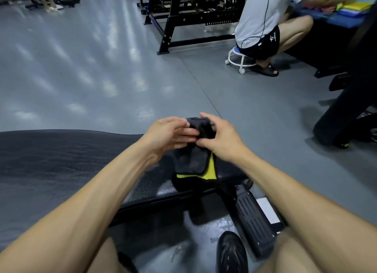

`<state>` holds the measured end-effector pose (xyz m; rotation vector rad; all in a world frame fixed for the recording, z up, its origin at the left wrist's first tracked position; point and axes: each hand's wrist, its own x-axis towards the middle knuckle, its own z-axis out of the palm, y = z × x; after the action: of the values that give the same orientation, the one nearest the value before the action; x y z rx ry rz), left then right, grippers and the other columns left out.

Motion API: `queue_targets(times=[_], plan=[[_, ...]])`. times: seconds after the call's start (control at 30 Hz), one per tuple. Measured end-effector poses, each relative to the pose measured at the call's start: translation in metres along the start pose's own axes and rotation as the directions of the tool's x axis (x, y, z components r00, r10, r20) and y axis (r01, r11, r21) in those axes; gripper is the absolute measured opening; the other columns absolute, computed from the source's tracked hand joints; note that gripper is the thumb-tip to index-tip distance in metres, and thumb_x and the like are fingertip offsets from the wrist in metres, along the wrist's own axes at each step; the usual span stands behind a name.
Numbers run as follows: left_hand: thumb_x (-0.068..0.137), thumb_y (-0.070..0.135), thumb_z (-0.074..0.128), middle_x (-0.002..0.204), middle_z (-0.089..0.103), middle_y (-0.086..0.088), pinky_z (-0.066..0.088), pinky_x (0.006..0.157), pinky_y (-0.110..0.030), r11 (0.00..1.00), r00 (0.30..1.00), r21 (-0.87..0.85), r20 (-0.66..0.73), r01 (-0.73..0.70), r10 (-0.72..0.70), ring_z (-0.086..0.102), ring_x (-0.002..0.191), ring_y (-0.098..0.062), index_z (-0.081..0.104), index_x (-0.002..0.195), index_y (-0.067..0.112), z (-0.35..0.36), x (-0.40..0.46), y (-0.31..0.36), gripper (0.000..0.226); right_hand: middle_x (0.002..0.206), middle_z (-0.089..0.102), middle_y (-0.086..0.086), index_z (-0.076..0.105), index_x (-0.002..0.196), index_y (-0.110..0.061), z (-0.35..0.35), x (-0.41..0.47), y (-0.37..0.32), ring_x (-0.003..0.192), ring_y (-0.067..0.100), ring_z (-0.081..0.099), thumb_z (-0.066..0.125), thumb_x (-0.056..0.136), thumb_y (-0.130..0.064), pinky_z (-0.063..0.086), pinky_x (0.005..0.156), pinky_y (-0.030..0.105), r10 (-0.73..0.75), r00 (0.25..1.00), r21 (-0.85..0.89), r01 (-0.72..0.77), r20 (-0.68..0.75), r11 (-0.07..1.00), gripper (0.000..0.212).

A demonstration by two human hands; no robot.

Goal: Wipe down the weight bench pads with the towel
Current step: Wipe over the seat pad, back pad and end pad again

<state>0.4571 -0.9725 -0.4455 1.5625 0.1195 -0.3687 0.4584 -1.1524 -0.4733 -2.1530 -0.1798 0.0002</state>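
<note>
Dark towel (pixel 195 150) held up between both hands, left hand (pixel 169 133) pinching its top edge, right hand (pixel 219 137) gripping beside it, cloth hanging over the bench pad (pixel 61 158)

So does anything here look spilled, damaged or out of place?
Nothing looks damaged. One oddity: the floor under the bench pad has a wet-looking, shiny patch. Both hands, left hand and right hand, hold the dark towel above the pad.

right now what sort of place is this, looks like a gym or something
Most likely a gym or fitness equipment room. A padded black weight bench sits in front, a black steel rack stands across the grey floor, and both hands hold a dark towel over the bench.
</note>
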Motion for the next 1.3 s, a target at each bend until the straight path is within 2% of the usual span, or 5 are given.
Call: queue_targets(times=[0.2, 0.33, 0.63, 0.8, 1.3], plan=[[0.102, 0.022, 0.055, 0.105, 0.076, -0.001, 0.05, 0.076, -0.025, 0.891, 0.995, 0.445, 0.088, -0.086, 0.052, 0.068, 0.089, -0.018, 0.062, 0.104, 0.021, -0.019, 0.023, -0.03, 0.007, 0.093, 0.079, -0.008, 0.079, 0.098, -0.023, -0.073, 0.025, 0.051, 0.092, 0.012, 0.074, 0.085, 0.073, -0.012, 0.059, 0.093, 0.043, 0.242, 0.95, 0.163, -0.212, -0.198, 0.964, 0.028], [0.099, 0.023, 0.058, 0.113, 0.07, 0.007, 0.049, 0.1, -0.032, 0.533, 0.987, 0.831, 0.115, -0.159, 0.116, 0.065, 0.106, -0.013, 0.066, 0.117, 0.023, -0.047, 0.037, -0.052, 0.019, 0.085, 0.077, -0.006, 0.074, 0.094, -0.026, -0.073, 0.024, 0.088, 0.088, 0.02, 0.072, 0.077, 0.074, -0.027, 0.058, 0.082, 0.041, 0.178, 0.881, -0.129, -0.258, -0.438, 0.957, 0.02], [0.097, 0.054, 0.042, 0.127, 0.066, 0.008, 0.04, 0.103, -0.025, 0.313, 0.939, 0.888, 0.342, -0.337, 0.041, 0.059, 0.12, -0.015, 0.064, 0.128, 0.02, -0.059, 0.038, -0.088, 0.051, 0.145, 0.057, -0.003, 0.055, 0.144, -0.024, 0.026, -0.041, 0.171, 0.131, 0.024, 0.05, 0.064, 0.083, -0.054, 0.047, 0.104, 0.045, -0.187, 0.981, -0.589, 0.181, 0.051, 0.788, 0.069], [0.076, 0.093, 0.008, 0.157, 0.033, 0.02, 0.01, 0.119, -0.017, 0.247, 0.93, 0.901, 0.367, -0.357, 0.004, 0.022, 0.15, -0.006, 0.05, 0.145, 0.034, -0.077, 0.031, -0.118, 0.101, 0.172, -0.007, -0.003, 0.003, 0.162, -0.041, 0.019, -0.005, 0.191, 0.158, 0.027, -0.008, 0.037, 0.071, -0.096, -0.002, 0.125, 0.056, 0.037, 0.971, -0.676, 0.137, 0.236, 0.724, 0.111], [0.102, 0.057, 0.032, 0.156, 0.037, 0.027, 0.037, 0.109, -0.035, 0.052, 0.906, 0.933, 0.333, -0.357, 0.261, 0.033, 0.146, -0.005, 0.054, 0.141, 0.042, -0.076, 0.026, -0.146, 0.048, 0.171, 0.008, -0.005, 0.009, 0.16, -0.037, 0.021, 0.045, 0.199, 0.158, 0.018, 0.004, 0.035, 0.1, -0.058, 0.0, 0.128, 0.045, 0.141, 0.989, -0.532, -0.093, 0.051, 0.842, 0.069]])
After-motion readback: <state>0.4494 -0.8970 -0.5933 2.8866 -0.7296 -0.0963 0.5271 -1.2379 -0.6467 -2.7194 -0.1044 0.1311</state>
